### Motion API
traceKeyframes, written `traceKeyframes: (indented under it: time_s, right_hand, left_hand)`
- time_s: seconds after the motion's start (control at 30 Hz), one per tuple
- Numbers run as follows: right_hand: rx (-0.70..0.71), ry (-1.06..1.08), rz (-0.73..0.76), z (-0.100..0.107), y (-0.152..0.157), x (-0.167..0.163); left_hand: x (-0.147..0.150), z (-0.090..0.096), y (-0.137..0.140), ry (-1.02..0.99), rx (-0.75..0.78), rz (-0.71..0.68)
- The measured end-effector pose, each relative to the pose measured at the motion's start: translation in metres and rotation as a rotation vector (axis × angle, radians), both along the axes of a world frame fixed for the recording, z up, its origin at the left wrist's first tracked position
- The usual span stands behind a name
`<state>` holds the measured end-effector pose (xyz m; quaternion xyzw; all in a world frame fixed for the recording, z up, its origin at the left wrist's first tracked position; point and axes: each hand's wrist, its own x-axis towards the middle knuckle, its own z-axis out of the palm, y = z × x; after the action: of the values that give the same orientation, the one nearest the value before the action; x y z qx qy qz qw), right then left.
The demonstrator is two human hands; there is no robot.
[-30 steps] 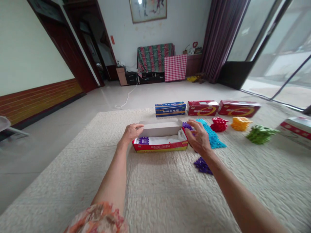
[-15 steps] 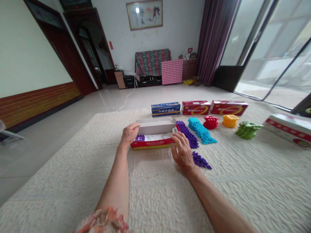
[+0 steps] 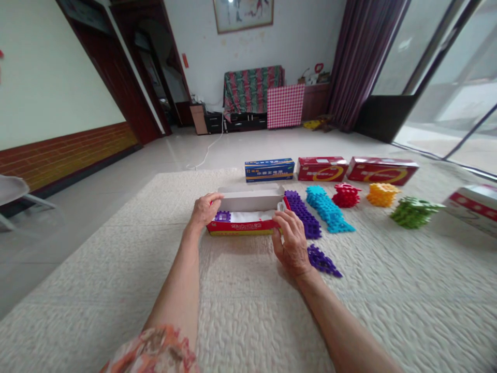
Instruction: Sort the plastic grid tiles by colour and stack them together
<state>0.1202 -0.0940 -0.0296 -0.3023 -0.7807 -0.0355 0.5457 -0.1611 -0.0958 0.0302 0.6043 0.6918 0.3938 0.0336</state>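
Observation:
In front of me an open red and yellow cardboard box (image 3: 244,229) rests on the quilted cover, its pale lid flap (image 3: 252,190) raised at the back. Inside lie a purple plastic piece (image 3: 223,216) at the left end and white paper (image 3: 250,216). My left hand (image 3: 205,210) grips the box's left end, fingers curled over its edge. At the right front corner my right hand (image 3: 292,241) holds the wall with bent fingers. Purple interlocking pieces (image 3: 305,215) lie right of the box, and a smaller purple group (image 3: 324,260) lies beside my right hand.
Light blue pieces (image 3: 328,210), red pieces (image 3: 346,196), yellow pieces (image 3: 382,195) and green pieces (image 3: 414,212) stand to the right. Behind them are a blue box (image 3: 269,171) and two red boxes (image 3: 322,169). A white and red box (image 3: 476,210) sits at far right.
The view has turned slightly left and down, so the background and the right-hand items sit farther right. Both hands stay on the box, which looks barely moved.

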Motion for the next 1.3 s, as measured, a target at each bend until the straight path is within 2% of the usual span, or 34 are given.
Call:
traceKeyframes:
  time_s: [1.3]
  right_hand:
    - [0.024,-0.055,-0.016,-0.0019,0.003,-0.0031]
  left_hand:
    - [0.0004,-0.0028,0.0051,-0.015,-0.008,0.039]
